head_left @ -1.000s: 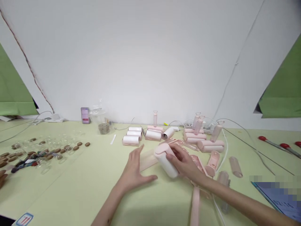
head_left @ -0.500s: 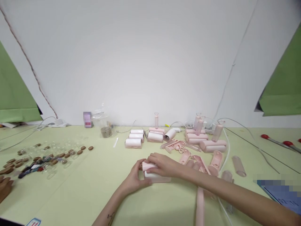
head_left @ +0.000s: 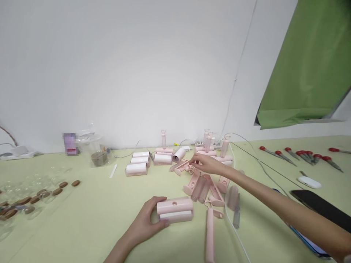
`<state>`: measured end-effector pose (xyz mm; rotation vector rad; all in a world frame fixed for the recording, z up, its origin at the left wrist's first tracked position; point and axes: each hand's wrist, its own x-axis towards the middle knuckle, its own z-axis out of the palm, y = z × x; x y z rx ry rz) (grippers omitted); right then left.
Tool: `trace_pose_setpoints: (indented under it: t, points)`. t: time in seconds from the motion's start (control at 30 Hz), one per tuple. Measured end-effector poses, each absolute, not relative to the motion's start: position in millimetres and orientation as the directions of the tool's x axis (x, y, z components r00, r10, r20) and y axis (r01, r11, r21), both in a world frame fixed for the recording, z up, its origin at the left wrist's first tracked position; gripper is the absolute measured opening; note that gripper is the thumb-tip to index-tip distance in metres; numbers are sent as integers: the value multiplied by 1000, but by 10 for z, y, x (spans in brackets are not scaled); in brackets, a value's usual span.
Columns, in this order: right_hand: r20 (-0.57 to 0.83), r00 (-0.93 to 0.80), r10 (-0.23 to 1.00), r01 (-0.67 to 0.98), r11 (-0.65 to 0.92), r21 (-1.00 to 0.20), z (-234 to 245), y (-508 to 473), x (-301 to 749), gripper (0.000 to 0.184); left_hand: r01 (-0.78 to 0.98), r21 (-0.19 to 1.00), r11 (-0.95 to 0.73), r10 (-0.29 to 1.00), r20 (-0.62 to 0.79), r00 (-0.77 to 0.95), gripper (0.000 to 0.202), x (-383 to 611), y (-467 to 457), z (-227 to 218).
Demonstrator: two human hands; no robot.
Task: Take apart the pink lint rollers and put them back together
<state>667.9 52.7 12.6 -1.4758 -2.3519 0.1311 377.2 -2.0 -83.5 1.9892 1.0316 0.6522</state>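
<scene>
A pink lint roller [head_left: 174, 206] with a white sticky roll lies on its side on the table, a round hole in the top of its pink shell. My left hand [head_left: 149, 219] grips its left end, thumb in front and fingers behind. Farther back, my right hand [head_left: 204, 163] reaches into a cluster of loose pink plastic parts [head_left: 183, 166]. Its fingers point down, bunched around small ring-ended pieces; what they pinch is hidden. Between the hands and to the right lie open pink shells [head_left: 216, 191], clear tubes [head_left: 203, 190] and a long pink handle [head_left: 210, 233].
White-rolled lint rollers [head_left: 136, 168] stand in rows at the back, with upright pink handles [head_left: 163, 140]. A white cable [head_left: 233, 226] crosses the right side. Cork lids [head_left: 57, 191] and clear jars lie left; red-handled tools [head_left: 285, 157] and a black phone [head_left: 320, 206] lie right.
My right hand has left the lint roller and moved back and right to the small pink parts. My left hand still holds the roller. The view has turned right.
</scene>
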Motion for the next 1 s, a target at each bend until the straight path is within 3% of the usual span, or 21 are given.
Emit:
trace_pose_setpoints:
  t: [0.23, 0.5, 0.77, 0.87, 1.0]
  points:
    - [162, -436, 885, 883, 455, -113, -188, 905, 6636, 20, 410, 859, -305, 849, 50, 526, 68, 3784, -33, -816]
    - [94, -492, 866, 869, 495, -9, -254, 1160, 6273, 24, 418, 861, -289, 850, 31, 526, 71, 3808, -74, -745]
    - [-156, -478, 864, 871, 489, 38, -251, 1395, 6008, 22, 368, 882, -294, 847, 62, 527, 72, 3796, -63, -803]
    - [-142, -506, 851, 854, 517, 54, -196, 1402, 5916, 22, 346, 891, -294, 841, 70, 536, 73, 3796, -68, -801]
    - [-20, -598, 801, 801, 598, 11, 63, 1164, 5900, 29, 340, 895, -288, 838, 65, 541, 74, 3795, -73, -801]
